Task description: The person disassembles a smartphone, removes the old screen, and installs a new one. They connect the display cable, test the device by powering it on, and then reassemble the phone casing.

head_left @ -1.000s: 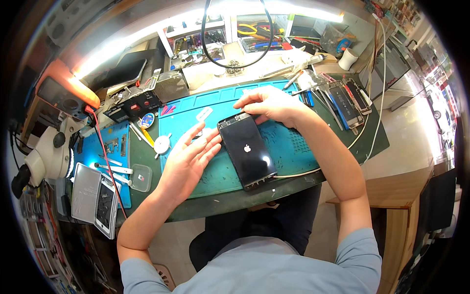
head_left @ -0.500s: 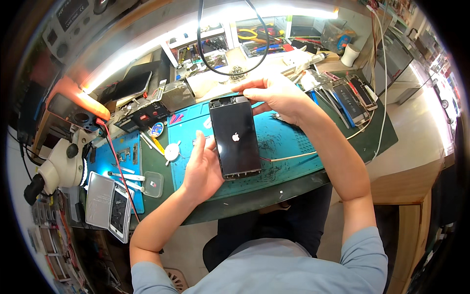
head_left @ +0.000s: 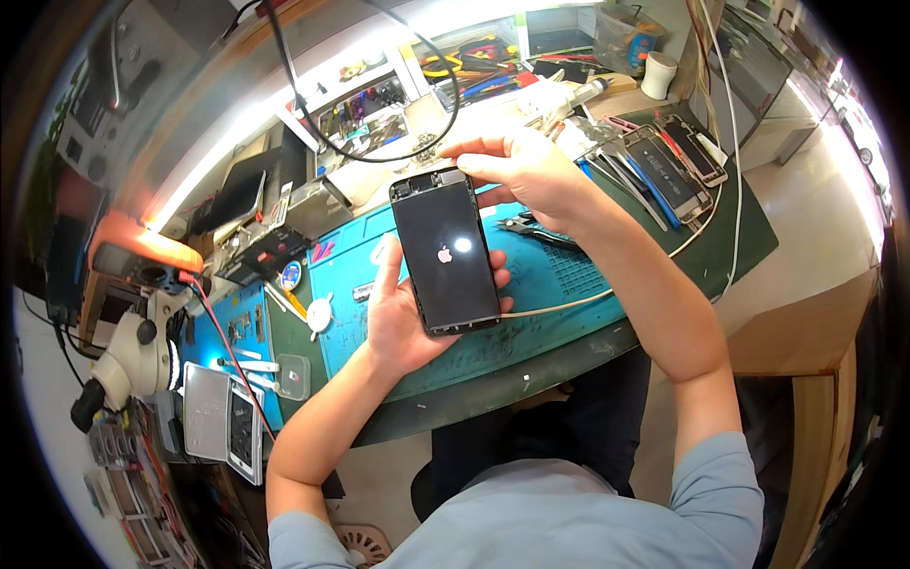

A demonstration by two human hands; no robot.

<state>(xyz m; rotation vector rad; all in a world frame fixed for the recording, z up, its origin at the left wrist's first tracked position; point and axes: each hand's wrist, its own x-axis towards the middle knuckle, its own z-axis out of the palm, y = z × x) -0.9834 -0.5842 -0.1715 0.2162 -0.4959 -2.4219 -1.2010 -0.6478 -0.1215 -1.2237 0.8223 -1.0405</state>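
A black phone (head_left: pixel 441 266) is held up over the blue mat (head_left: pixel 559 313), its screen showing a white logo and its top and bottom ends showing bare parts. My left hand (head_left: pixel 389 322) cradles it from behind, fingertips curled past its right edge. At the top right corner my right hand (head_left: pixel 531 180) pinches it between thumb and fingers. A white cable (head_left: pixel 569 302) runs from the phone's lower end to the right. Dark pliers (head_left: pixel 531 232) lie on the mat just beside it.
A microscope (head_left: pixel 133 360), orange multimeter (head_left: pixel 142 247) and blue board holder (head_left: pixel 204 332) stand at left. Opened phones (head_left: pixel 664 180) and long tools lie at right. A black cable loop (head_left: pixel 313 133) hangs above the back. An open silver phone (head_left: pixel 242 427) rests near the front left edge.
The phone has moved upward and slightly left, off the mat, into my left hand, which has slid under it with fingers round the far edge. My right hand rose along with it.
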